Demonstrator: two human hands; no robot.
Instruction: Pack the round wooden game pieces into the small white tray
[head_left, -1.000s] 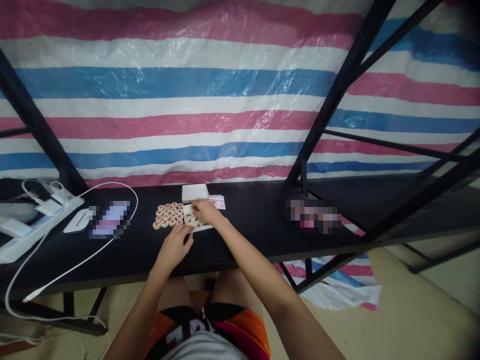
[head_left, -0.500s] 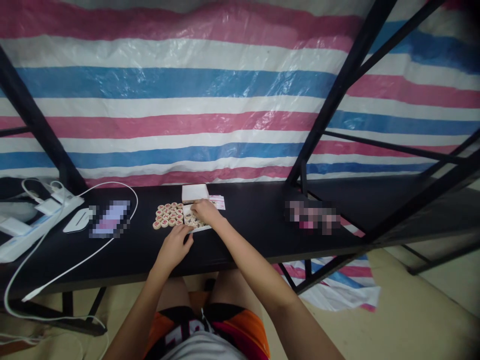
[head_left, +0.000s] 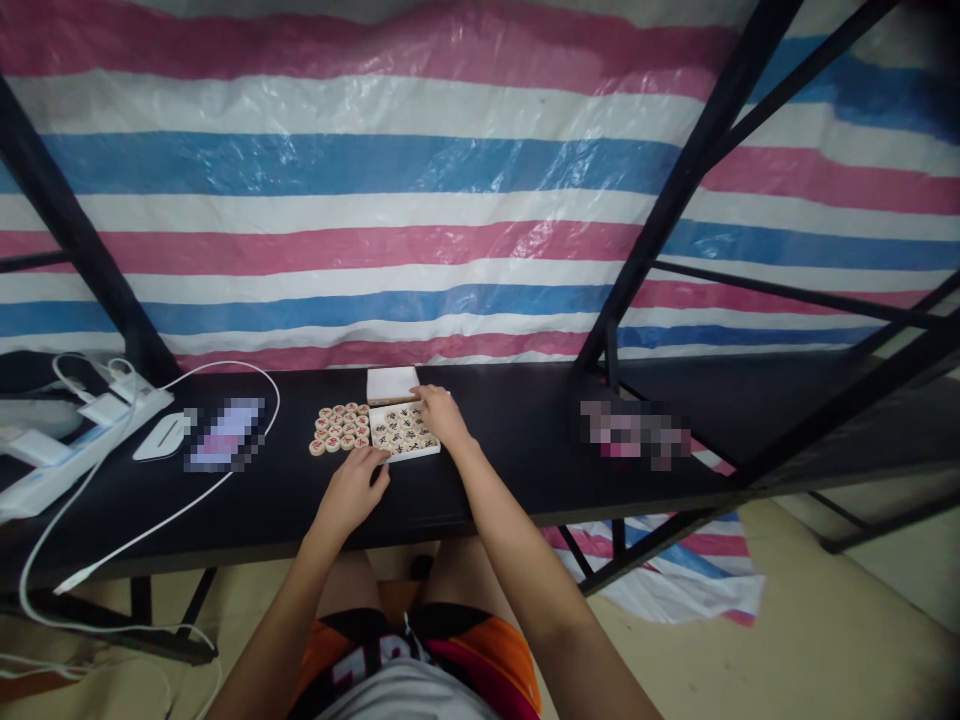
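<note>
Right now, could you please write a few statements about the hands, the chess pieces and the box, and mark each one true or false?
1. The white box holds round pieces. True.
2. The right hand rests at the box's far right corner. True.
3. The left hand lifts the box off the table. False: it rests at the box's near edge.
4. The loose pieces lie right of the box. False: they lie to its left.
</note>
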